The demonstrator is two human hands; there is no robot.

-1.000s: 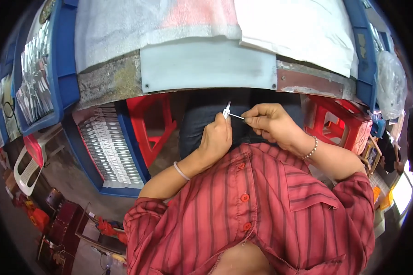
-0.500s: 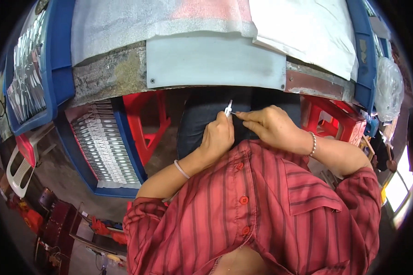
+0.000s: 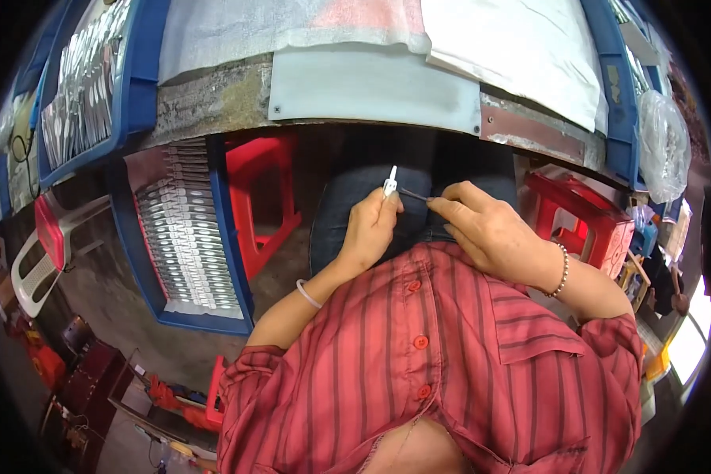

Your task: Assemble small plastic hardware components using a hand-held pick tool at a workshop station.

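Over my lap, my left hand is closed around a small white piece with a narrow pointed tip, which stands up above the thumb and forefinger. My right hand is to its right, its thumb and forefinger pinching the end of a thin dark rod. From those fingertips the rod reaches left to just beside the white piece. Whether its far end touches or enters that piece I cannot tell. The lower part of the white piece is hidden in my left fingers.
Ahead is the worn table edge with a pale grey plate and white sheeting. On the left, a blue crate holds rows of silvery pieces; another blue crate stands higher. Red stools flank my legs. A clear plastic bag hangs right.
My right hand has drawn a little right, away from the left, and more of the dark rod shows between them. The left hand still holds the white piece. The view has shifted slightly.
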